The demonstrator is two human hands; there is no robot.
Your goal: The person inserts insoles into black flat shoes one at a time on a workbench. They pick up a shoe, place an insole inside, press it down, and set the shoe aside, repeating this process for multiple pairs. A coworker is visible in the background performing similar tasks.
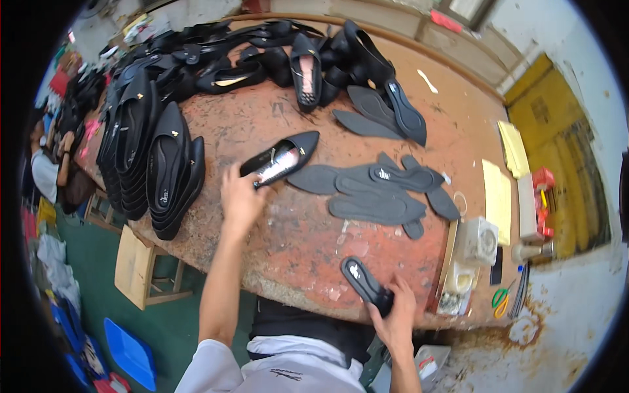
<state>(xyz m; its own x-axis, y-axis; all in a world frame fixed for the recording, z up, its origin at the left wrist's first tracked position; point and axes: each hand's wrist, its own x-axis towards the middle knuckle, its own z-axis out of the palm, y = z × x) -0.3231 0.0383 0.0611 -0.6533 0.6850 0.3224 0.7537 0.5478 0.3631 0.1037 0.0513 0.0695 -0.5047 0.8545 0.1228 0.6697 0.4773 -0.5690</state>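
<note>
My left hand (241,196) is closed on the heel end of a black pointed flat shoe (288,157), whose toe points to the far right. A pale, shiny patch shows inside that shoe. Close to the table's front edge, my right hand (395,306) grips one end of a black insole (359,275) with a white mark on it. Between and beyond the hands, several dark grey insoles (377,206) lie flat in a loose, overlapping pile. More insoles (386,114) rest farther back, beside a heap of shoes.
Stacked black shoes (171,173) stand on the left of the worktable (262,262), with a heap (249,62) along the back. At right are a white container (478,239), scissors (501,302) and yellow papers (498,196). A wooden stool (134,267) stands below left; another person (49,170) sits far left.
</note>
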